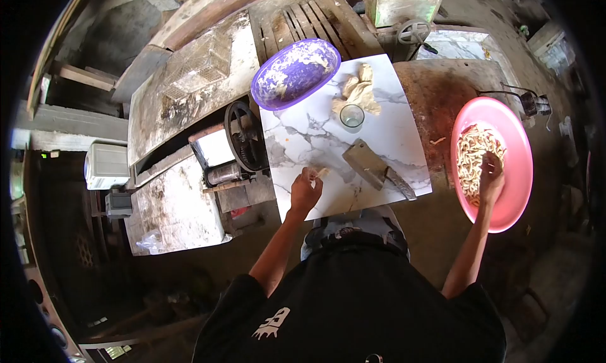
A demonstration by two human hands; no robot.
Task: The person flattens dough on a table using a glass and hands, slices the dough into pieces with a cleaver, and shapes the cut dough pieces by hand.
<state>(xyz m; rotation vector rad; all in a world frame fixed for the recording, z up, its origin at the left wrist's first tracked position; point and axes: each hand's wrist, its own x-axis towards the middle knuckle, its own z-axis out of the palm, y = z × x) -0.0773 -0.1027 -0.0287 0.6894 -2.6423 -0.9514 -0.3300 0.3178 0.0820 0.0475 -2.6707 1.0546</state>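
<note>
My left hand (305,189) is over the front left of the marble-patterned board (303,142), its fingers bent together. A small pale scrap (323,172), which looks like dough, shows at the fingertips. On the right, my right hand (492,179) is inside the pink basin (519,186), over many pale strips of dough (470,152). Its fingers curl down at the strips, and the fingertips are partly hidden. A cleaver (366,163) lies on the board between my hands. Behind it stand a drinking glass (351,116) and a lump of pale dough (358,92).
A purple basin (297,73) smeared with pale dough sits at the board's back left corner. Left of the board is a hand-cranked roller machine with a dark wheel (242,136). A wire rack (199,70) lies on the stained table at back left. Another handwheel (414,32) stands behind.
</note>
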